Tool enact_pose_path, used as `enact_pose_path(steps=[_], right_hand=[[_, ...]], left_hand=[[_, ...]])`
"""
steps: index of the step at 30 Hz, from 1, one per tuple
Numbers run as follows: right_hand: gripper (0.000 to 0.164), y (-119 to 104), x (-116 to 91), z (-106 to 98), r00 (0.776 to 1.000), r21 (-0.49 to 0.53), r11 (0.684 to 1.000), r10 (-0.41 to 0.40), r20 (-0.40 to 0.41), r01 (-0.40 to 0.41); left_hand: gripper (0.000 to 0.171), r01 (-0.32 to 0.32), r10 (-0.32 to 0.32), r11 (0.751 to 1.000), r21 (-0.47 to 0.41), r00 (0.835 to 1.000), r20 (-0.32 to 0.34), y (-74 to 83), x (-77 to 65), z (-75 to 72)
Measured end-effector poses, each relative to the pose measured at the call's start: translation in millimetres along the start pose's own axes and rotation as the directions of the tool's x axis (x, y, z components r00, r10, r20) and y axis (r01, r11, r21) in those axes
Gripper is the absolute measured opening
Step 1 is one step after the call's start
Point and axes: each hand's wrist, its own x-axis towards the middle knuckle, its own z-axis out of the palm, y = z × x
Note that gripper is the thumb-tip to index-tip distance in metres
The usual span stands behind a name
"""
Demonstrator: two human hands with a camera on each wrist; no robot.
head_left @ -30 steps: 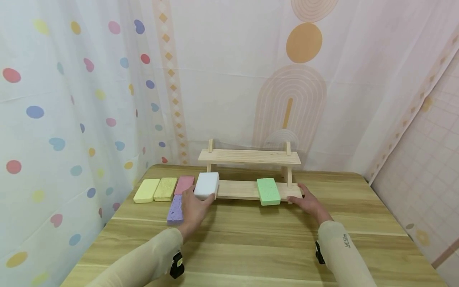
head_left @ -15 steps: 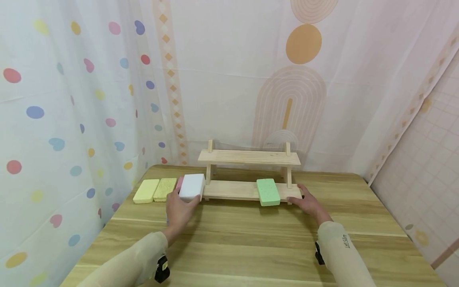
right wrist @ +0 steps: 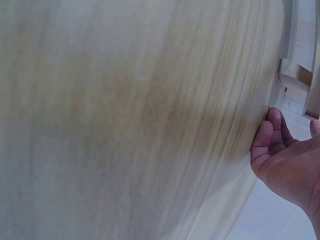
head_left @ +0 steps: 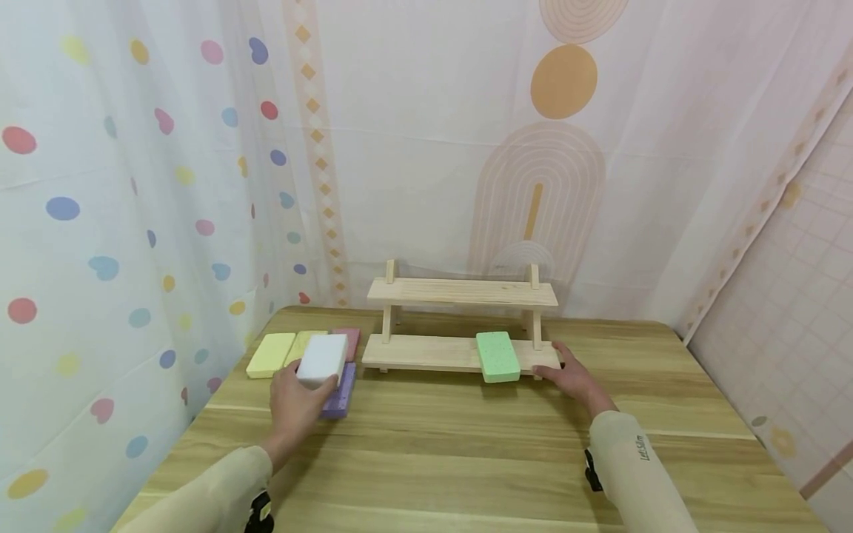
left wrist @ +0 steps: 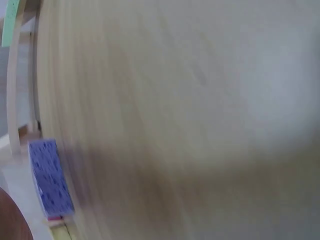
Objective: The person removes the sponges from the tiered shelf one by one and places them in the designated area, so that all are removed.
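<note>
My left hand (head_left: 293, 411) pinches a white sponge (head_left: 323, 355) between thumb and fingers, over the group of sponges on the left of the table. Partly covered beneath it are a purple sponge (head_left: 343, 392) and a mottled yellow sponge (head_left: 308, 339). My right hand (head_left: 574, 377) grips the right end of the lower board of a two-tier wooden shelf (head_left: 426, 352). In the right wrist view, its curled fingers (right wrist: 262, 135) show beside the shelf's foot. A light green sponge (head_left: 497, 357) lies on that lower board, jutting over its front edge.
A pale yellow sponge (head_left: 271, 354) lies at the far left of the group, and a pink sponge (head_left: 351, 340) lies at its right rear. The shelf's upper board (head_left: 460, 291) is bare. Curtains (head_left: 426, 148) hang behind the wooden table (head_left: 466, 459).
My left hand has carried the white sponge leftward, from the left end of the lower board to over the sponge group. The right hand, the shelf and the green sponge have stayed in place.
</note>
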Motion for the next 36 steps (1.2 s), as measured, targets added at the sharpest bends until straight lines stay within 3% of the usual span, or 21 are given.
enact_pose_path(steps=[14, 31, 36], right_hand=[[0.095, 0, 2, 0, 1.000, -0.002, 1.000, -0.010, 0.000, 0.010], [0.088, 1, 0, 3, 1.000, 0.040, 0.999, -0.002, -0.025, 0.003], [0.087, 1, 0, 3, 1.000, 0.046, 0.999, 0.001, -0.022, 0.000]], left_hand=[[0.084, 0.038, -0.037, 0.997, 0.060, 0.999, -0.021, -39.1, -3.8, -31.5], [0.080, 0.043, -0.047, 0.988, 0.146, 0.998, 0.029, -52.8, -8.1, -33.9], [0.090, 0.070, -0.079, 0.982, 0.174, 0.996, 0.050, -51.2, -6.6, -34.2]])
